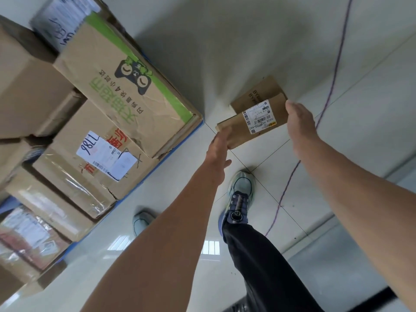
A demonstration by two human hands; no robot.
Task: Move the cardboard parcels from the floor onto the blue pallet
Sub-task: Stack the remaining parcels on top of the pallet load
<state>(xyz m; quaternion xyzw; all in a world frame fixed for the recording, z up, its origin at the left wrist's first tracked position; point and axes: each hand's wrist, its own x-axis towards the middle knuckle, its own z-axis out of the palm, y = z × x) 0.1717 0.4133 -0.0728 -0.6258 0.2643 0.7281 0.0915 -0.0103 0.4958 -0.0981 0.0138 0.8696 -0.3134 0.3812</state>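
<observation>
A small brown parcel point(245, 129) is held between two hands over the floor point(360, 136), just off the corner of the blue pallet point(198, 128). The parcel is flat-sided cardboard with sharp edges, and a white label with black bars is stuck on it. A second brown face with dark letters is seen right behind it; whether it belongs to the same box cannot be told.

The left hand point(219, 145) is laid flat on the parcel's left end, with its fingers straight and pressed together. The right hand point(299, 124) is set against the right edge. Its fingers look straight and close together, but the far ones are hidden.

The pallet is packed with big cardboard boxes. A creased box point(121, 86) with green print and a dark cat face is stacked on top. Under it a taped box point(96, 163) with a white label is seen.

The floor is made of shiny pale square tiles. A thin purple cord point(333, 75) is laid across them. A pale shoe point(240, 192) and a dark trouser leg are seen below the hands.
</observation>
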